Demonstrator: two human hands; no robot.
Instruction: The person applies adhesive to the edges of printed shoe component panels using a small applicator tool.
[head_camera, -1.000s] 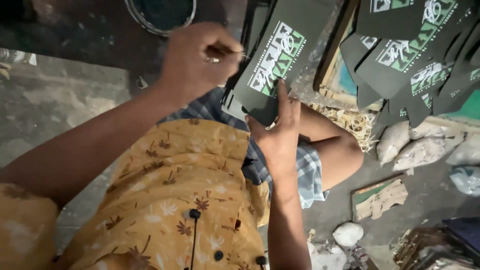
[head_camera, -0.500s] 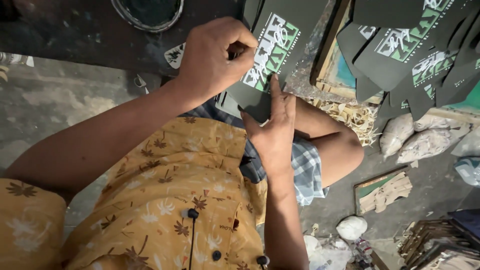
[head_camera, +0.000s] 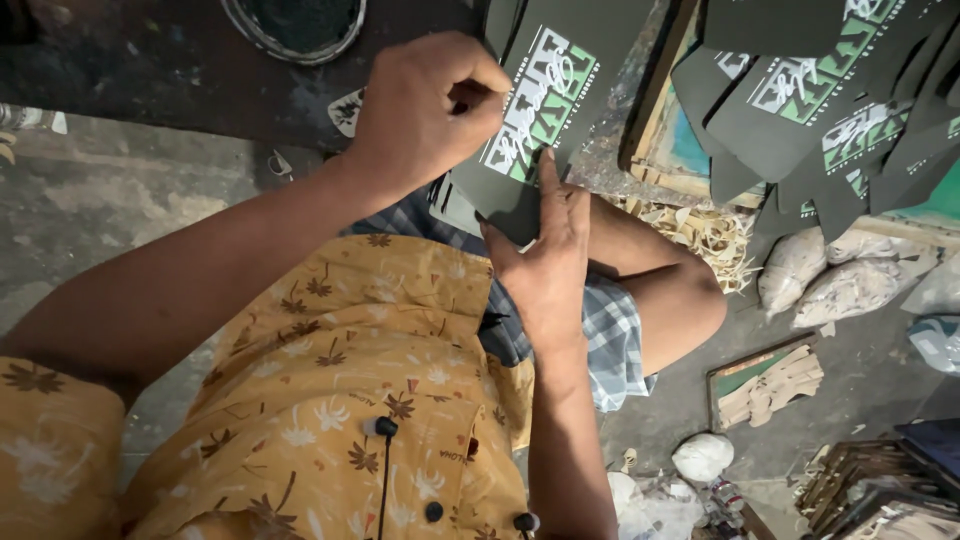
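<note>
Far left we've just got stained grey concrete floor (head_camera: 90, 220), and up top the round metal-rimmed dish of dark ink (head_camera: 295, 25) sitting on the dark grimy work board (head_camera: 150, 70). Moving in, our left hand (head_camera: 430, 115) is clenched into a fist over the upper left edge of the dark grey printed card with the green and white design (head_camera: 545, 110). It looks like it's pinching that edge, but the fingertips are tucked under so we can't say for sure. The card's long axis runs diagonally, low end towards our lap, high end up and to the right, and it sits between both hands. Our right hand (head_camera: 545, 265) is flat and open against the card's lower edge, index finger lying up along it, so that one's touching rather than gripping. There seem to be more cards stacked underneath, hard to count.

Further right, a wooden-framed printing screen (head_camera: 665, 150), then a fanned heap of matching printed dark cards (head_camera: 820, 110), cut off by the frame edge. Below those, lumpy pale sacks (head_camera: 830, 280).
</note>
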